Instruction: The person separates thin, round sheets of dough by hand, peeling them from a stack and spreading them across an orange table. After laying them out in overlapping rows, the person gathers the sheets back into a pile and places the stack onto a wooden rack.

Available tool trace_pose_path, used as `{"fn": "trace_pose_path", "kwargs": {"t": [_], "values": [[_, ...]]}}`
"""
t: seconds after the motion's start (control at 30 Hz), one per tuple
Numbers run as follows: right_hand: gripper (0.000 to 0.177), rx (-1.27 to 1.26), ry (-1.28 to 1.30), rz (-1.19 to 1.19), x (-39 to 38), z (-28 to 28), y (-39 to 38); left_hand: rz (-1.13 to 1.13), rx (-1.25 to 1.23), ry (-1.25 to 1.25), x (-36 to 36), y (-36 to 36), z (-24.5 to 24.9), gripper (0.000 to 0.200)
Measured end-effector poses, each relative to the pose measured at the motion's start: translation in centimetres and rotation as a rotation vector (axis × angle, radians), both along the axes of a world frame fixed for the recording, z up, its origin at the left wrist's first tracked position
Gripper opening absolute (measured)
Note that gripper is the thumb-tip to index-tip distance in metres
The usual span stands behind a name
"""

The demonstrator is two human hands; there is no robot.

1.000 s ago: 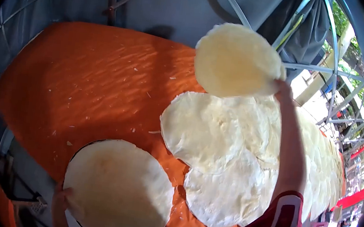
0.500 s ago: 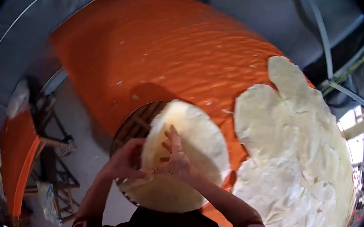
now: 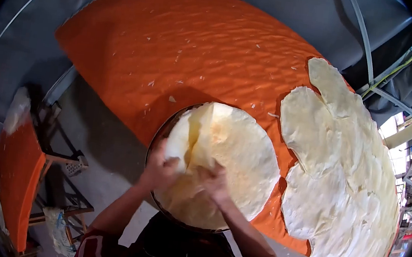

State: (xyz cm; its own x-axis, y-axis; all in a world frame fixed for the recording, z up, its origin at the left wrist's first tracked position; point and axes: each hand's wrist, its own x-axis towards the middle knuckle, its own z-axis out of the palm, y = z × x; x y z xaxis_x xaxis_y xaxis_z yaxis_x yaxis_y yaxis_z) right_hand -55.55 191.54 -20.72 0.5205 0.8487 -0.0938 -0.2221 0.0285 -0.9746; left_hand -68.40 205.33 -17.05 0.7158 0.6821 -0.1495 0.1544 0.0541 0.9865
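Observation:
A stack of pale, thin round flatbread sheets [image 3: 243,158] lies in a round, dark-rimmed basket [image 3: 164,133] in front of my body. On its left side the top sheet is lifted into a raised fold, with a yellowish gap showing between the layers. My left hand [image 3: 161,168] is closed on the sheet's left edge, thumb on top. Close by, my right hand [image 3: 212,180] pinches the other side of the fold, slightly smeared by motion. The fingertips of both hands are partly hidden in the fold.
An orange cloth-covered table [image 3: 189,50] carries small white scraps. Many overlapping flatbread sheets [image 3: 333,168] cover its right end. At the left stand a smaller orange-covered table [image 3: 15,173] and wooden stools [image 3: 61,213]. Grey sheeting [image 3: 290,11] hangs behind.
My right hand has gone from spread fingers on the sheet to a pinch. My left hand has closed on the edge, and a fold now stands up between them. The view has shifted slightly.

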Motion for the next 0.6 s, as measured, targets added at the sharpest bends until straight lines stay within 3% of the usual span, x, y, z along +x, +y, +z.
{"fn": "trace_pose_path", "kwargs": {"t": [0.03, 0.07, 0.1, 0.13, 0.2, 0.23, 0.27, 0.3, 0.4, 0.43, 0.47, 0.6], "values": [[0.037, 0.234, 0.280, 0.001, 0.8, -1.2, -1.4, -0.007, -0.230, -0.049, -0.5, 1.4, 1.5, 0.051], [0.028, 0.155, 0.417, -0.214, 2.3, -0.6, -3.4, -0.018, -0.464, -0.096, -1.1, 2.4, 2.4, 0.050], [0.018, -0.027, 0.100, -0.044, 6.3, 0.6, -5.7, -0.053, -0.445, -0.194, -1.6, 3.1, 2.6, 0.049], [0.017, -0.306, 0.392, -0.145, 8.2, 6.8, -6.5, -0.048, -0.457, -0.184, -2.0, 3.7, 2.1, 0.051], [0.021, -0.181, 0.185, -0.229, 13.6, 9.7, -12.5, -0.039, -0.486, -0.164, -2.6, 4.5, -0.5, 0.055], [0.018, -0.150, -0.069, -0.282, 15.4, 12.2, -14.7, -0.094, -0.512, -0.227, -2.7, 4.8, -2.0, 0.056], [0.016, -0.223, -0.093, -0.409, 17.7, 14.2, -16.7, -0.061, -0.508, -0.214, -3.3, 5.0, -2.4, 0.056], [0.020, -0.208, 0.038, -0.481, 20.3, 15.9, -18.5, -0.033, -0.502, -0.204, -3.7, 5.1, -2.8, 0.056], [0.025, -0.457, -0.339, -0.368, 26.1, 22.9, -17.5, 0.006, -0.474, -0.149, -3.6, 5.5, -4.2, 0.057], [0.025, -0.359, -0.451, -0.376, 20.5, 28.3, -12.1, 0.014, -0.452, -0.133, -3.8, 5.6, -4.8, 0.057], [0.024, -0.364, -0.573, -0.451, 21.5, 29.8, -10.6, 0.024, -0.424, -0.117, -4.0, 5.9, -5.4, 0.057], [0.019, 0.113, -0.291, -0.410, 28.7, 35.7, -6.9, 0.038, -0.309, -0.037, -2.7, 4.8, -2.2, 0.058]]}}
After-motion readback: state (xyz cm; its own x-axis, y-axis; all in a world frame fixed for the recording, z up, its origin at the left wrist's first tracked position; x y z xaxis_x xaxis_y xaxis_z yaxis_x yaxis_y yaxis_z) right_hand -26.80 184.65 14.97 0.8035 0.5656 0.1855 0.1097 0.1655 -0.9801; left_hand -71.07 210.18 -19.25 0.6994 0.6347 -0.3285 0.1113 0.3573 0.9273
